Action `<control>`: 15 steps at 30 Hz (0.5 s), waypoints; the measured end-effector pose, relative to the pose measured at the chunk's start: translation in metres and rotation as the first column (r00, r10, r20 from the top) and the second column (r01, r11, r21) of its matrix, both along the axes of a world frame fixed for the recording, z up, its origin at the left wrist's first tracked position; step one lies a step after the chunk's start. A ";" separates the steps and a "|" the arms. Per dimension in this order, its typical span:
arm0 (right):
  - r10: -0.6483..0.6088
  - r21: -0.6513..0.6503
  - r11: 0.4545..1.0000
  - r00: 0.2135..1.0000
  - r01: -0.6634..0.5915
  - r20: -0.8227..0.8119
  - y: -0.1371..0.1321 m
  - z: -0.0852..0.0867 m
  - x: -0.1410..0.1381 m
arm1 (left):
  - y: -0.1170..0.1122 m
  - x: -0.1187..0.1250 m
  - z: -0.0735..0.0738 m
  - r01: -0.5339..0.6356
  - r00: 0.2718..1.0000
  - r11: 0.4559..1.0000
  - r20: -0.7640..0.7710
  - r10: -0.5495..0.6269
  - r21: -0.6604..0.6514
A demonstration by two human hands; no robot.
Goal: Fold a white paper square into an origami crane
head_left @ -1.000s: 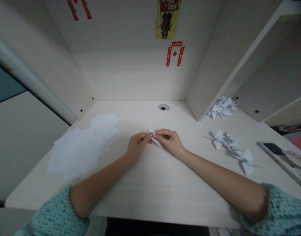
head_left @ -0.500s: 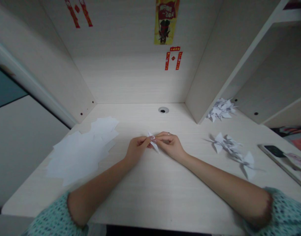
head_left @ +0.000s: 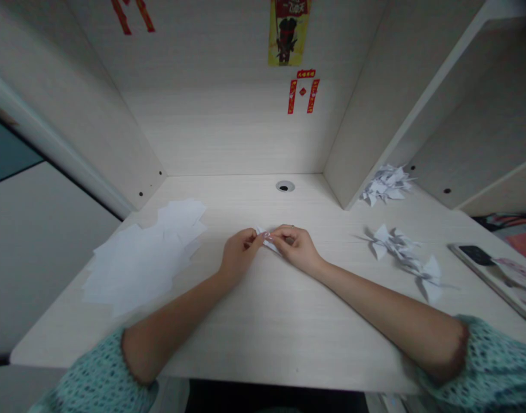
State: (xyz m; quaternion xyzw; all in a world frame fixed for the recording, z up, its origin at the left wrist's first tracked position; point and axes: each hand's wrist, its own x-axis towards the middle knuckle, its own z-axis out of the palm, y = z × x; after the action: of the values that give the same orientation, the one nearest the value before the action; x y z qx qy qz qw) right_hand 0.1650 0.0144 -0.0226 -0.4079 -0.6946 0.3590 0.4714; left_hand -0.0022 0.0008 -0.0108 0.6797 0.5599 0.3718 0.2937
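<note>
A small folded piece of white paper (head_left: 267, 240) is pinched between both my hands above the middle of the pale wooden desk (head_left: 263, 321). My left hand (head_left: 239, 252) grips its left end with thumb and fingers closed. My right hand (head_left: 296, 246) has its fingers curled over the right end. Most of the paper is hidden under my fingers; only a thin white tip shows between the hands.
A loose spread of flat white paper sheets (head_left: 146, 255) lies on the left. Finished folded paper figures (head_left: 402, 255) sit on the right, and another heap of folded figures (head_left: 385, 184) in the side shelf. A phone on a book (head_left: 495, 269) lies far right. A cable hole (head_left: 285, 186) is at the back.
The hands have closed in tighter over the folded paper, so less of its point sticks out. The view has shifted slightly.
</note>
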 end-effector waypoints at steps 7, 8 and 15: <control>-0.024 -0.012 1.000 0.998 0.024 0.065 0.003 -0.007 0.001 | 0.000 0.003 0.002 0.005 0.997 1.000 0.082 -0.005 -0.001; -0.021 -0.009 1.000 0.997 0.021 0.075 0.003 -0.008 0.001 | 0.000 0.004 0.002 0.013 0.995 1.000 0.098 -0.013 0.002; 0.011 0.047 0.999 0.998 -0.014 0.065 0.002 -0.003 0.002 | -0.002 0.003 0.003 -0.006 0.979 0.998 0.204 -0.006 0.057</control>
State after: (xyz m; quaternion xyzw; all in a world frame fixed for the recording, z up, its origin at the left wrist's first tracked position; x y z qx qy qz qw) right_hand 0.1672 0.0161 -0.0252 -0.4036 -0.7203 0.3323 0.4559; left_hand 0.0012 -0.0010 -0.0077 0.6460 0.5161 0.4554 0.3300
